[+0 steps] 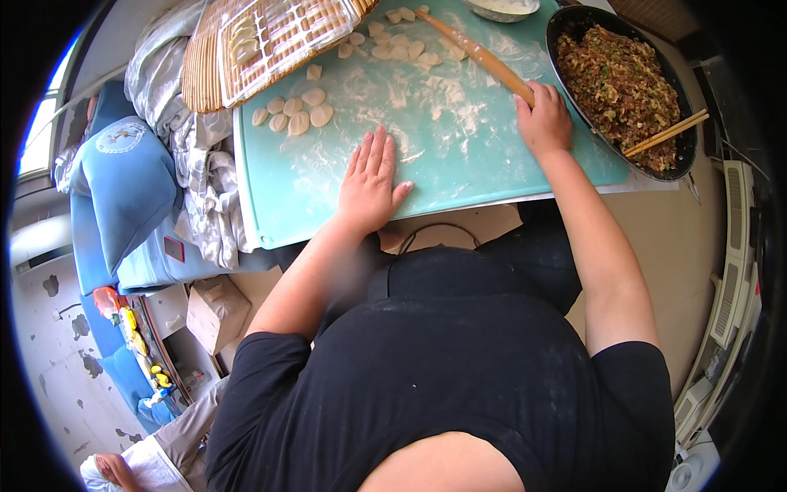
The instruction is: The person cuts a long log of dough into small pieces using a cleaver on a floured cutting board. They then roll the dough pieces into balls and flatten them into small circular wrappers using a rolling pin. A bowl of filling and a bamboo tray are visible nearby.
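Observation:
My left hand (368, 184) lies flat, palm down, on a floured turquoise mat (287, 189), its fingers stretched out. What may be under the palm is hidden. In my right hand (546, 121) is the near end of a wooden rolling pin (479, 53), which slants away to the far left over the mat. Several small flattened dough pieces (298, 122) lie to the left, beyond my left hand. More dough pieces (399, 51) are grouped at the mat's far side, beside the pin's far end.
A black pan (555, 59) of chopped filling (619, 86) stands at the right, with chopsticks (666, 134) across its near side. A woven tray (203, 70) with dumplings is at the far left. A bowl (502, 10) stands far back. Another person's hand (116, 471) shows at lower left.

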Tool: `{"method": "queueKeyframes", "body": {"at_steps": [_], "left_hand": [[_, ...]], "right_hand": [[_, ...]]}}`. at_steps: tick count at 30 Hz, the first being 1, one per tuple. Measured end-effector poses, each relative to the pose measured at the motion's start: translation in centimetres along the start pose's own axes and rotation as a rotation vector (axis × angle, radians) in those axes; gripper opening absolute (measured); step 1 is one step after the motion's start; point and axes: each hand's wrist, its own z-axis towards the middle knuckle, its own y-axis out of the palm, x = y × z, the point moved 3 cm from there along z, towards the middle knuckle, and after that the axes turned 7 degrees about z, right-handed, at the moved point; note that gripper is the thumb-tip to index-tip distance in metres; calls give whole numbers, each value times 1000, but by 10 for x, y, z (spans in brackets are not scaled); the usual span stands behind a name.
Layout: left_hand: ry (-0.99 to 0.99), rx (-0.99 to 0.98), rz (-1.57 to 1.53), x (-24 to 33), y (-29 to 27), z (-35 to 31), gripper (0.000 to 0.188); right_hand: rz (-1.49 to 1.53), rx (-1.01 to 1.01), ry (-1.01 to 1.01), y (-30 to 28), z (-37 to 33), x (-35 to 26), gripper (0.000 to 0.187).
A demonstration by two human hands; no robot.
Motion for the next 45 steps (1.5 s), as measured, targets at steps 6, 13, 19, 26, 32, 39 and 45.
{"method": "queueKeyframes", "body": {"at_steps": [6,13,19,26,32,39,45], "left_hand": [[8,-42,38,5,-11,0,73],[-112,106,-120,-25,-2,-3,64],[-86,0,50,-3,-4,3,69],[-199,-44,138,-54,11,34,58],[-514,58,151,-119,1,70,56],[-43,380,-77,-48,-4,154,50],[-92,225,-309,-39,-25,148,36]], "right_hand": [[4,13,-23,-1,0,1,26],[-29,-11,0,-3,0,-5,27],[-19,6,-36,0,1,2,28],[-14,-14,1,-4,0,-4,28],[-17,-27,28,-1,1,-2,28],[-11,-38,42,-3,1,-2,30],[26,-39,58,0,-1,0,30]]}}
